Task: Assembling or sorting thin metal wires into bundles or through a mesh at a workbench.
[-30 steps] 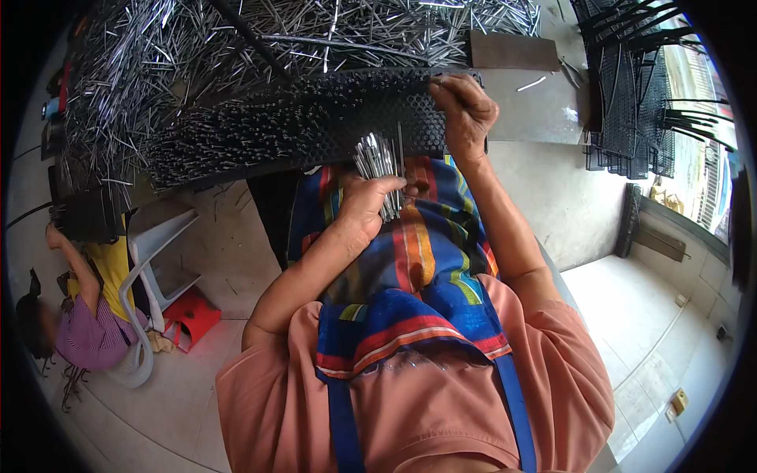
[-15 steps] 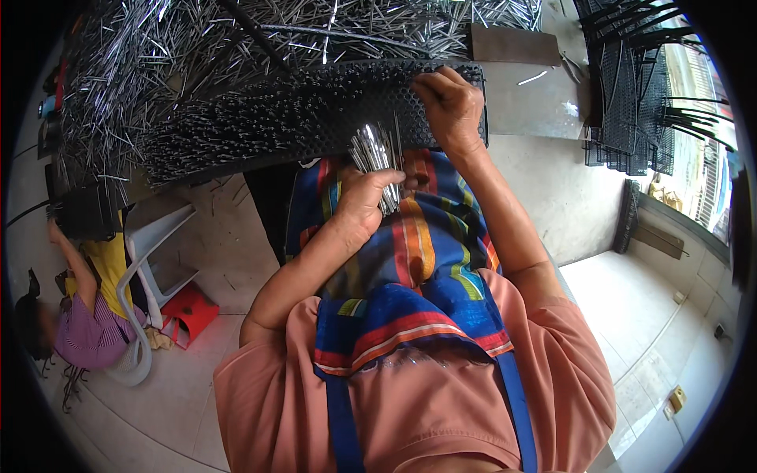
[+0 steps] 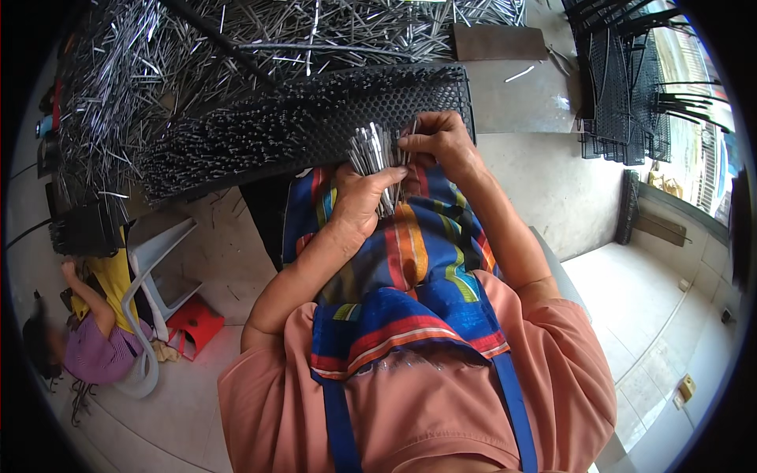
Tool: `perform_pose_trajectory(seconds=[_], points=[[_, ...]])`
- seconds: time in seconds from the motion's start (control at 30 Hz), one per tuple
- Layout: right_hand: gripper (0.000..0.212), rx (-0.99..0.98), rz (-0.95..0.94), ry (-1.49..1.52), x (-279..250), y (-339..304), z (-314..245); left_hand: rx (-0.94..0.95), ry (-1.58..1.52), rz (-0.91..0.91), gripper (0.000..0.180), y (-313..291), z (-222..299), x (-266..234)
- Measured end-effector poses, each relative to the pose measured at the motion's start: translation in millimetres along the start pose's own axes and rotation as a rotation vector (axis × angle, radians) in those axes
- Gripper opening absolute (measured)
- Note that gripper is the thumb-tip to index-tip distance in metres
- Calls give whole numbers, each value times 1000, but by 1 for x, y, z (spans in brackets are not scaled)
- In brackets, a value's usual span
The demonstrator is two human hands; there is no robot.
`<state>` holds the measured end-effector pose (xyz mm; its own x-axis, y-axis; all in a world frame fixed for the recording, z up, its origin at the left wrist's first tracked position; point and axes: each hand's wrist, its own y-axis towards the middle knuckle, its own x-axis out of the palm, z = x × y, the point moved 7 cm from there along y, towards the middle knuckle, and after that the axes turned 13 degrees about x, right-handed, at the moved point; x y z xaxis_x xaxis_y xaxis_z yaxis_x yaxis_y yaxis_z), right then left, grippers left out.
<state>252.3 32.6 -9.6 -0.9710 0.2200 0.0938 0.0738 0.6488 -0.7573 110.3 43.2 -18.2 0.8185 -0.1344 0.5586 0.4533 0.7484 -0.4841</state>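
Note:
My left hand (image 3: 363, 195) is closed round a bundle of thin metal rods (image 3: 371, 150), held upright above my striped apron (image 3: 410, 244). Beside the bundle, my right hand (image 3: 443, 142) pinches one slim rod (image 3: 412, 130) between thumb and fingers, close to my left thumb. Just beyond both hands lies a long black tray (image 3: 394, 101) with a grid of holes. Many dark rods (image 3: 229, 134) stand upright in its left and far parts, while bare holes show toward its right end.
A big heap of loose metal rods (image 3: 150, 47) covers the table behind the tray. At the far right lie a brown plate (image 3: 498, 42) and pliers (image 3: 560, 61). Black mesh racks (image 3: 619, 94) stand at right. Another person (image 3: 102, 339) sits at left near a grey chair (image 3: 146, 292) and red bag (image 3: 197, 325).
My right hand has come down from the tray's right end to the bundle and now pinches a rod there. My left hand keeps its hold on the bundle. The view has shifted slightly.

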Motion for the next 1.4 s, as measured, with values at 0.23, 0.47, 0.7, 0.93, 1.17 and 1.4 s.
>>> perform_pose_trajectory(seconds=[0.23,0.47,0.7,0.93,1.17,1.4], points=[[5,-181,126,108,-33,-5,-11,-36,34,45,28,1,-5,1],[8,-12,74,142,-27,-1,20,148,95,30,32,9,-12,2],[6,30,-47,189,-28,-1,33,181,227,-24,29,8,-4,19],[4,-411,322,349,-72,-20,-9,6,175,38,21,6,-21,2],[9,-922,522,-12,-82,-13,-49,-178,169,42,19,4,-27,7],[13,-907,554,-218,-70,-10,-58,-178,142,50,20,5,-26,6]])
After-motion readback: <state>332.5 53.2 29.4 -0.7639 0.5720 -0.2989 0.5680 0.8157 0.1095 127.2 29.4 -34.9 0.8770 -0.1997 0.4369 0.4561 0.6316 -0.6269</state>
